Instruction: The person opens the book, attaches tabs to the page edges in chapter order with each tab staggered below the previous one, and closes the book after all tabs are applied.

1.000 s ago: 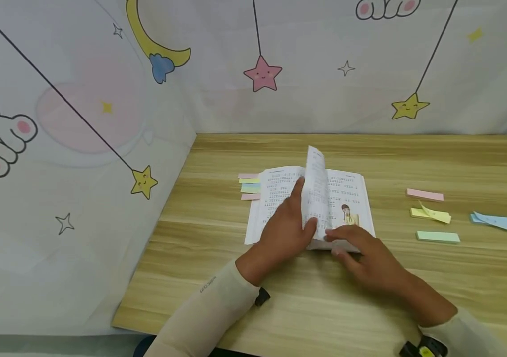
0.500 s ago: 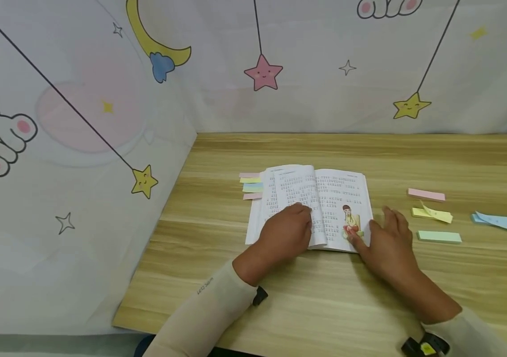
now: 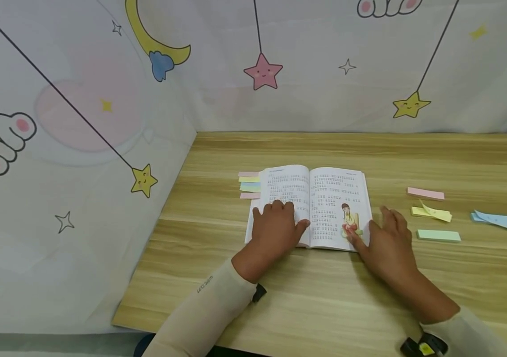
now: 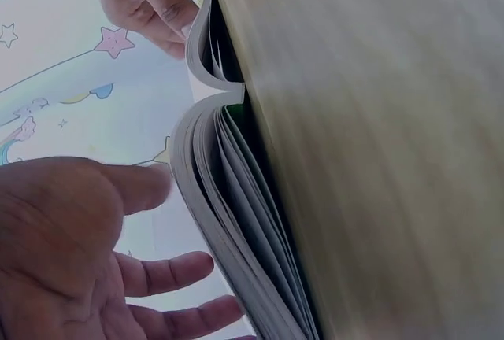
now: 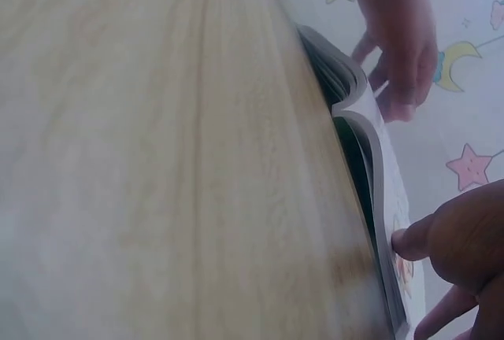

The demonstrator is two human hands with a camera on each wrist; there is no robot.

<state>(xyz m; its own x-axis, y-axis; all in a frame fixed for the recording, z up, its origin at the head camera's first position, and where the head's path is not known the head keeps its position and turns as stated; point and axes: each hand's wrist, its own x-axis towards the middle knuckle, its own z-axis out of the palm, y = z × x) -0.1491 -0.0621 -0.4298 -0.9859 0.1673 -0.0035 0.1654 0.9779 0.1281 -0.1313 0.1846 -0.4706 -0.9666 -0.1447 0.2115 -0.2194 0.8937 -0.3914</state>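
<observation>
An open book (image 3: 333,191) lies on the wooden table, with a small picture of a seated figure on its right page. My left hand (image 3: 276,225) rests on the left page, fingers spread and thumb toward the spine. In the left wrist view its fingertips (image 4: 189,269) meet the page surface. At the right page's lower outer part is my right hand (image 3: 389,245), its thumb touching the page near the picture and its fingers beyond the book's edge. Pink, yellow, blue and green index tabs (image 3: 250,186) stick out from the book's left side.
Right of the book lie a pink sticky-note pad (image 3: 425,193), a yellow pad (image 3: 431,212) with a lifted strip, a green pad (image 3: 438,236) and a blue pad (image 3: 494,220). A printed cloth backdrop (image 3: 307,109) borders the table behind and on the left.
A raised page has been turned over to the left and now lies flat. My left hand has opened out onto it. The right hand has moved right to the book's outer edge.
</observation>
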